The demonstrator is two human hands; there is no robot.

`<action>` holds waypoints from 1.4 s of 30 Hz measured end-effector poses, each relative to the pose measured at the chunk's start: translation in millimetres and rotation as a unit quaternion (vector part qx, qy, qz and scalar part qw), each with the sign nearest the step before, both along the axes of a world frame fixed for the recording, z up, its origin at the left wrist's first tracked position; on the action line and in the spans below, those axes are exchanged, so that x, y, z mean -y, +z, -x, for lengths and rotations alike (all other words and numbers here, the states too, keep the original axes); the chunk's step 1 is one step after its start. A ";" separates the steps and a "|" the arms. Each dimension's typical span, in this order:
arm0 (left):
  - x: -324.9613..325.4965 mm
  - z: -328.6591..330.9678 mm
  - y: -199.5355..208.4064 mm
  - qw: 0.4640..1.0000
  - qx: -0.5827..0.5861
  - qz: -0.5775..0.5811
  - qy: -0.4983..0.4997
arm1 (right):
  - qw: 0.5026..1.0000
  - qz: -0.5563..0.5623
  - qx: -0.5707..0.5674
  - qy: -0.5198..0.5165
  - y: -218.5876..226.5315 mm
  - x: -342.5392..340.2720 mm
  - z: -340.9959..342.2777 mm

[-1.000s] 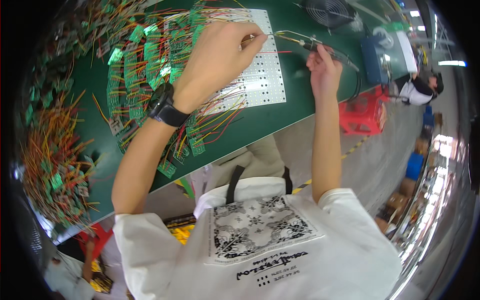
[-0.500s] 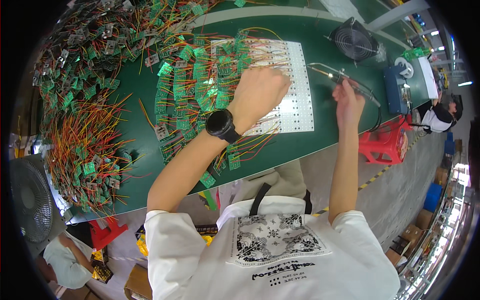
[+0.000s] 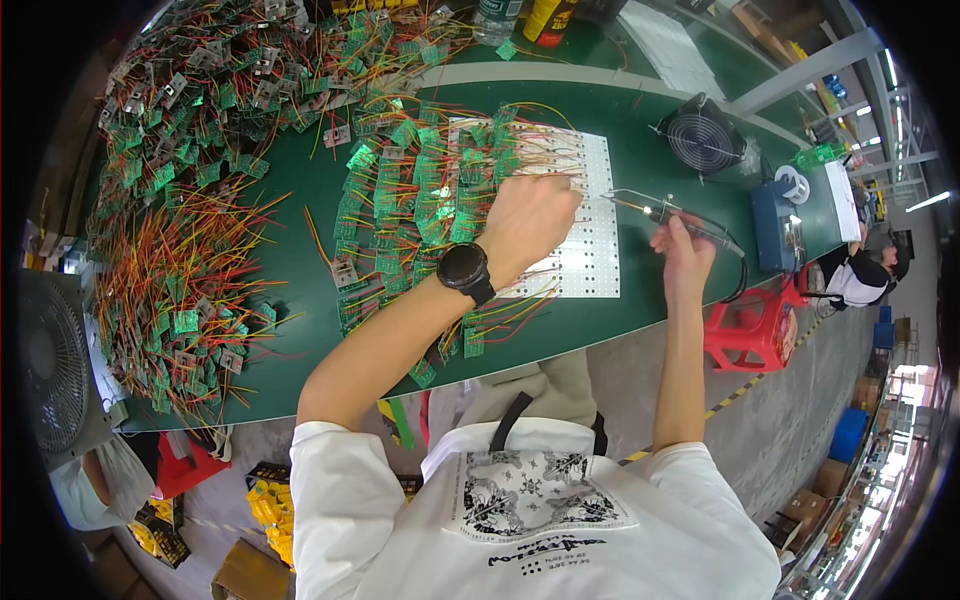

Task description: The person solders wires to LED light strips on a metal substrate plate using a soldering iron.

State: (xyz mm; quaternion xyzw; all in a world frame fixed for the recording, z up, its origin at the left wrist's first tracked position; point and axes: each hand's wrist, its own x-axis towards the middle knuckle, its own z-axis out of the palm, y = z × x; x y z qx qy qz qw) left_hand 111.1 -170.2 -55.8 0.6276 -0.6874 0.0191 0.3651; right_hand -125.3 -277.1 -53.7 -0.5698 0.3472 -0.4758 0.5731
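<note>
My left hand (image 3: pixel 532 215), with a black watch (image 3: pixel 463 268) on its wrist, rests closed over a white perforated board (image 3: pixel 600 255). Its fingers curl down near the wire ends, and whatever they pinch is hidden. My right hand (image 3: pixel 684 252) grips a soldering iron (image 3: pixel 710 232) with a thin curved metal guide along it. The iron's front end reaches the board's right edge, a short way from my left fingers. Rows of small green circuit boards (image 3: pixel 432 190) with red and yellow wires lie left of that hand, some overlapping the white board.
Heaped wired circuit boards (image 3: pixel 190 320) cover the bench's left side. At the right stand a black fan (image 3: pixel 700 140), a blue soldering station (image 3: pixel 776 225) and a solder spool (image 3: pixel 791 185). A red stool (image 3: pixel 745 335) is beside the bench; another person (image 3: pixel 855 265) sits farther right.
The whole view has shifted, so the bench sits lower in the picture. The iron's tip has come slightly closer to my left fingers. Both hands keep their grip.
</note>
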 end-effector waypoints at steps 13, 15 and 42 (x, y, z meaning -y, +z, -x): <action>2.7 2.8 0.3 0.999 0.025 -0.029 0.011 | 1.000 -0.002 -0.003 0.009 -10.2 -1.1 -1.3; 1.7 2.7 -0.2 0.999 0.025 -0.035 0.008 | 1.000 -0.003 0.002 0.008 -10.4 -2.1 -2.0; 3.0 1.5 -3.1 0.999 0.040 -0.029 0.006 | 0.999 0.015 -0.036 0.019 -10.2 -1.9 -4.0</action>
